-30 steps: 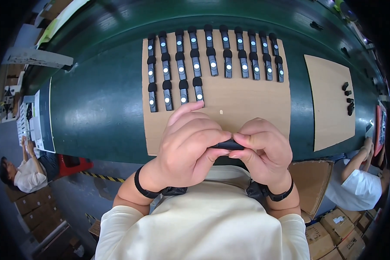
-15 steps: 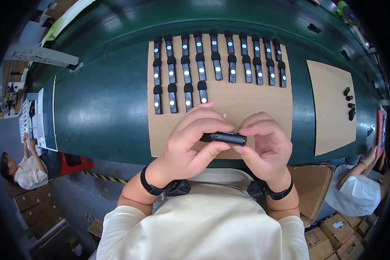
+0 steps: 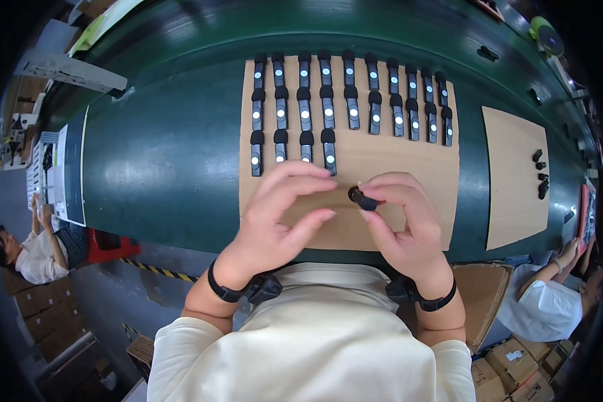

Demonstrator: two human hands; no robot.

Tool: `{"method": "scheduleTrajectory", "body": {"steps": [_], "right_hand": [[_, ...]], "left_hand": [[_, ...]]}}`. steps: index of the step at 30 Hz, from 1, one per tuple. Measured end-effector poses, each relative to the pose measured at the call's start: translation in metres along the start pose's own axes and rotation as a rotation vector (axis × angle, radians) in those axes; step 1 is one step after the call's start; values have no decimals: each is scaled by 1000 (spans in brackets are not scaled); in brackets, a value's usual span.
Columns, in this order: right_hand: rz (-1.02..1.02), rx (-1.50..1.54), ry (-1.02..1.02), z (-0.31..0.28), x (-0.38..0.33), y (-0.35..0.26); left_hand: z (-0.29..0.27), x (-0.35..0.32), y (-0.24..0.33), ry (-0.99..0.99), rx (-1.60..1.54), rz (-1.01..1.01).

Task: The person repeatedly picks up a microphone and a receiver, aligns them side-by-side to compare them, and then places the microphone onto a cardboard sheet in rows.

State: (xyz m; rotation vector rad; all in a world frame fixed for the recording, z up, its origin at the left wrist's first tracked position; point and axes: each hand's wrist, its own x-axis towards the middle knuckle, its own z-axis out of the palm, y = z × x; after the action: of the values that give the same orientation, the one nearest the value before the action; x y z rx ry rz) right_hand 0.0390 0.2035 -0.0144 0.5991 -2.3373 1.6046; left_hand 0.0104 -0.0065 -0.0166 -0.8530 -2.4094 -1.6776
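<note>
Between the thumb and fingers of my right hand (image 3: 412,218) is a small black clip-on microphone (image 3: 360,197), tilted, with one end turned up toward me. My left hand (image 3: 275,218) is off it, its thumb and fingers apart and nothing between them. Both hands hover over the near half of a cardboard sheet (image 3: 409,161). Beyond them, rows of matching microphones (image 3: 326,114) lie on that sheet, foam tips pointing away from me, each with a pale round spot. The left fingertips are near the last microphone (image 3: 329,154) of the shortest row.
On the green table (image 3: 161,154), a second cardboard sheet (image 3: 512,201) at the right carries several small black pieces (image 3: 543,187). A grey metal arm (image 3: 70,70) reaches in at the far left. One person (image 3: 40,258) sits at left, another (image 3: 549,295) at right beside cartons (image 3: 516,355).
My left hand has let go of the microphone and drawn back to the left. In my right hand, the microphone has turned from lying sideways to nearly end-on.
</note>
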Motion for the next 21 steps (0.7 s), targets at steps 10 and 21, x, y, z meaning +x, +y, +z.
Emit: {"method": "scheduleTrajectory", "body": {"steps": [10, 21], "right_hand": [[-55, -554, -136, 12, 4, 27], [-39, -692, -151, 17, 13, 32]], "left_hand": [[-51, -19, -37, 241, 169, -151], [-64, -23, -53, 307, 159, -191]]}}
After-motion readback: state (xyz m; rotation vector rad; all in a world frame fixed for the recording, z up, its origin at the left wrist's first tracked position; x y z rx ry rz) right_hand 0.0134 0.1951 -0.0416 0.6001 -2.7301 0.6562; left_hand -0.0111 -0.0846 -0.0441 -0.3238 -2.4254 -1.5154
